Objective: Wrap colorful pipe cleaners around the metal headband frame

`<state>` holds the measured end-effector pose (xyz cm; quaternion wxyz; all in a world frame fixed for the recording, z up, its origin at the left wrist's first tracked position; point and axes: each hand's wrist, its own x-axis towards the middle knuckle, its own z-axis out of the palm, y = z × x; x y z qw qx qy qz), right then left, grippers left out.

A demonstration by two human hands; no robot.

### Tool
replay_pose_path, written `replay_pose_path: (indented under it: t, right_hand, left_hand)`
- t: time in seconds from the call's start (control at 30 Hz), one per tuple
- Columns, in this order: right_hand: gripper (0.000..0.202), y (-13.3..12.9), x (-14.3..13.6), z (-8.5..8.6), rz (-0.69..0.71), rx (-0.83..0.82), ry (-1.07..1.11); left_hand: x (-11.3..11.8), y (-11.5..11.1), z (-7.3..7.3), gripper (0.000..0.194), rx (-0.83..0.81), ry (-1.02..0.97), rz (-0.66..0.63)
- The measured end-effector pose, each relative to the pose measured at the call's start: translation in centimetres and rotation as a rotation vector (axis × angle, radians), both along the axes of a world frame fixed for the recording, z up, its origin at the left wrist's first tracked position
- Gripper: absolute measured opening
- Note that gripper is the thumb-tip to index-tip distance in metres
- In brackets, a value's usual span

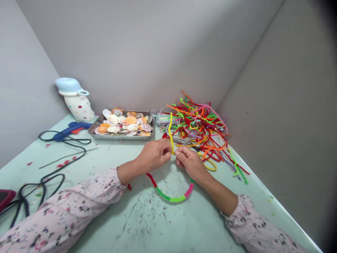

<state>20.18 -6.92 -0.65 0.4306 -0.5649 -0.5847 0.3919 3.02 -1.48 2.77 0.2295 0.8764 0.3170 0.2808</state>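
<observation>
A yellow pipe cleaner [170, 131] stands up from between my two hands, with its lower end at my fingertips. My left hand [155, 154] is closed in a pinch on it. Just to the right, my right hand [191, 162] pinches close beside that lower end, its fingers closed; exactly what lies between them is hidden. Below both hands curves a ring wound with red, green and pink pipe cleaner [171, 199]. The upper part of this ring is hidden behind my hands and wrists.
A heap of coloured pipe cleaners [202, 123] lies at the back right. Seashells fill a metal tray [121, 137] at the back. To the left are a blue glue gun [70, 130], a dark cord [44, 181] and a white bottle with a blue lid [79, 107]. Grey walls enclose the table.
</observation>
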Motion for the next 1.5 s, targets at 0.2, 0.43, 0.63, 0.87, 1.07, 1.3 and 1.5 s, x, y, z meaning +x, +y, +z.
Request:
replay_pose_path:
  t: [0.2, 0.43, 0.63, 0.87, 1.07, 1.3, 1.5]
  right_hand:
    - [0.020, 0.24, 0.08, 0.14, -0.005, -0.003, 0.051]
    - [0.019, -0.01, -0.15, 0.38, 0.007, -0.013, 0.040]
    - [0.020, -0.02, -0.16, 0.45, 0.023, -0.017, 0.034]
    - [0.020, -0.01, -0.14, 0.49, 0.026, -0.029, 0.037]
    - [0.020, 0.05, -0.09, 0.32, 0.032, -0.025, 0.043]
    - [0.021, 0.00, -0.12, 0.24, 0.033, -0.031, 0.037]
    - [0.022, 0.10, 0.03, 0.32, 0.029, -0.019, 0.056]
  left_hand:
    - [-0.01, 0.31, 0.14, 0.016, -0.073, 0.003, -0.015]
    - [0.00, 0.02, 0.17, 0.012, -0.004, 0.018, 0.014]
    - [0.02, -0.12, 0.25, 0.011, 0.055, 0.066, 0.006]
    - [0.04, -0.29, 0.33, 0.011, 0.097, 0.087, -0.003]
    - [0.11, -0.33, 0.49, 0.009, 0.118, 0.094, -0.005]
    - [0.10, -0.40, 0.41, 0.011, 0.132, 0.094, -0.010]
    - [0.15, -0.16, 0.21, 0.012, 0.034, 0.023, 0.012]
